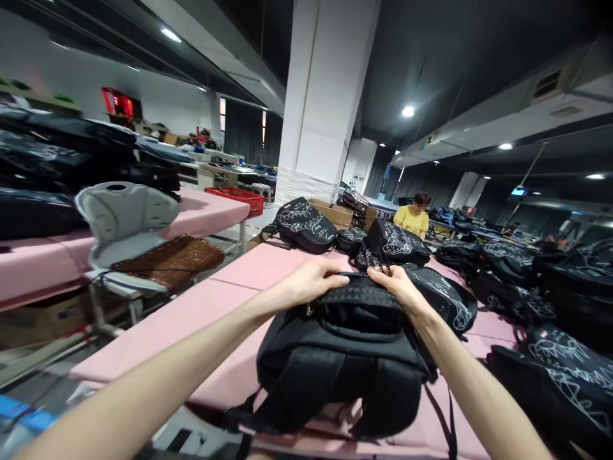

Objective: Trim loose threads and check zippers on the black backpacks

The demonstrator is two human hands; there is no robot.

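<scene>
A black backpack (306,358) rests near me on the pink-covered table (191,319), its shoulder straps facing me and hanging toward the near edge. Its top compartment gapes, showing a dark inside. My left hand (316,280) is closed on the top far rim, thumb pointing right along it, fingers partly hidden behind the fabric. My right hand (393,284) pinches the same rim farther right, where thin dark loops stick up by the fingers. A gold-coloured zipper pull (310,310) hangs at the left side of the opening.
Backpacks with white line drawings (306,223) lie beyond, and several more (569,364) are heaped at right. A grey chair (127,211) with a brown seat mat stands left. Behind are a white pillar (325,96), a red crate (239,201) and a person in yellow (410,219).
</scene>
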